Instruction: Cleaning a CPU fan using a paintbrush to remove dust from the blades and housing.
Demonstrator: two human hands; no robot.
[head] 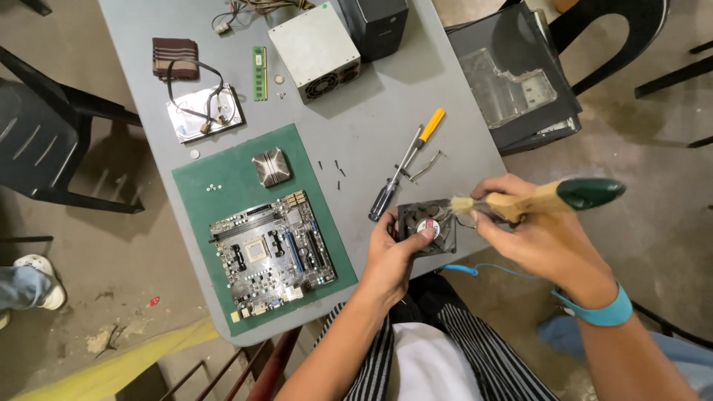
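Note:
My left hand (392,256) holds a small black square cooling fan (429,224) with a red and white hub, just off the near right corner of the grey table (371,126). My right hand (536,230) grips a paintbrush (546,197) with a wooden handle and a dark green end. Its pale bristles touch the fan's top edge. A blue strap with a blue coiled cord circles my right wrist (603,310).
A motherboard (272,250) lies on a green mat (223,186) beside a metal heatsink (270,166). Two screwdrivers (405,165), loose screws, a memory stick (258,73), a hard drive (204,113), a power supply (316,49) and a folded cloth (175,57) sit further back. An open computer case (512,82) and black chairs stand around.

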